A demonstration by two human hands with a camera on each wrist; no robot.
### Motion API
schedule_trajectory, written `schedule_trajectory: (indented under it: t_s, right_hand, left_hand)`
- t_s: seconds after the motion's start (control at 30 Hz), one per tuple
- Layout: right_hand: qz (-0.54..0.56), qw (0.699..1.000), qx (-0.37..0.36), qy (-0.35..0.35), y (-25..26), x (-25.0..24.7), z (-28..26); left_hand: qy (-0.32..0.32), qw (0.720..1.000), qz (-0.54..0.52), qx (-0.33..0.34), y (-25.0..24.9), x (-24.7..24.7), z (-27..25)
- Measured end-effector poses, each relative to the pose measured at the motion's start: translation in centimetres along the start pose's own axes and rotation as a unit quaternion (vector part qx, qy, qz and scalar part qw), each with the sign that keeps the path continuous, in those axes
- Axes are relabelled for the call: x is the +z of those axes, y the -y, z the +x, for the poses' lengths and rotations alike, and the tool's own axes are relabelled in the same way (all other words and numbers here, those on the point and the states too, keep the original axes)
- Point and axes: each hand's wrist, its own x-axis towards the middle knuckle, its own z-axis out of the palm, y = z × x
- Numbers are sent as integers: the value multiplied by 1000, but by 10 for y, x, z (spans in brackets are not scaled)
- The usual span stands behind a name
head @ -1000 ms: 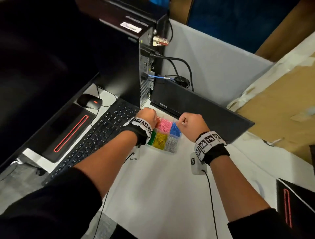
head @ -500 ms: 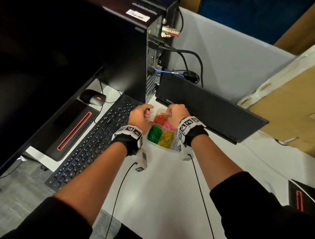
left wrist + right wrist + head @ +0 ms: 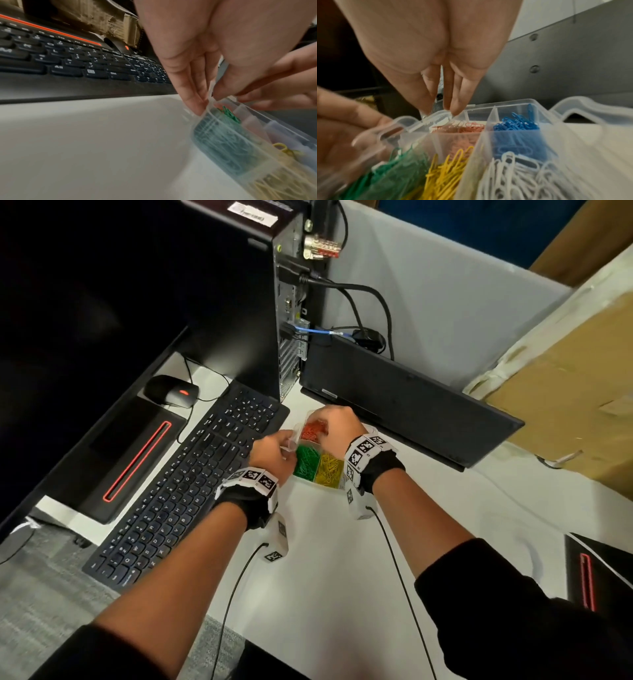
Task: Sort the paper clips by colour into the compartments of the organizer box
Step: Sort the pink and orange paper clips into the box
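Both hands now on organizer box point(image 3: 310, 479): left hand point(image 3: 274, 453) pinches wall, right hand point(image 3: 337, 428) fingertips on far rim.

A white surface point(image 3: 325, 577) carries office gear: black keyboard point(image 3: 185, 484) at left, w/ a black mouse point(image 3: 171, 395) beyond it beside a black base w/ a red strip point(image 3: 126, 460). A black PC tower point(image 3: 246, 302) stands at the back, a flat black device point(image 3: 407, 402) lying to its right. Centre: clear organizer box point(image 3: 317, 484), compartments holding green, yellow, orange clips. Two cables point(image 3: 236, 583) trail across the near edge.
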Motion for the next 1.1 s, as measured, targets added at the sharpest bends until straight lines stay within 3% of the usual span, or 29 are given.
schedule_trajectory:
  t_s: [0.1, 0.2, 0.33, 0.43, 0.53, 0.63, 0.83, 0.97, 1.1]
  right_hand:
    - [90, 994, -10, -62, -26, -14, -32]
    - [106, 984, 19, -144, -74, -28, -88]
    - [51, 947, 193, -253, -153, -46, -184]
    - [-3, 895, 386, -223, -200, -47, -247]
    - [-30, 856, 484, -176, -221, -36, -287]
    - [-60, 853, 495, -153, -228, -25, -306]
    - [-52, 843, 504, -179, -242, -28, -323]
    - [-117, 841, 494, -186, -234, -35, -333]
    - [-141, 863, 460, -156, -226, -29, -339]
  left_hand:
    - [7, 1000, 5, -15, -9, 11, -12]
    - [29, 999, 15, -17, -17, 27, -30]
    - [43, 998, 28, -36, -37, 51, -63]
    - [58, 996, 51, -34, -53, 72, -89]
    - [81, 995, 48, -34, -66, 92, -109]
    - [97, 994, 49, -18, -77, 105, -123]
    - [91, 990, 109, 22, -86, 109, -138]
    - [-10, 980, 127, 150, -105, 111, -151]
    - [46, 959, 85, 268, -128, 138, -163]
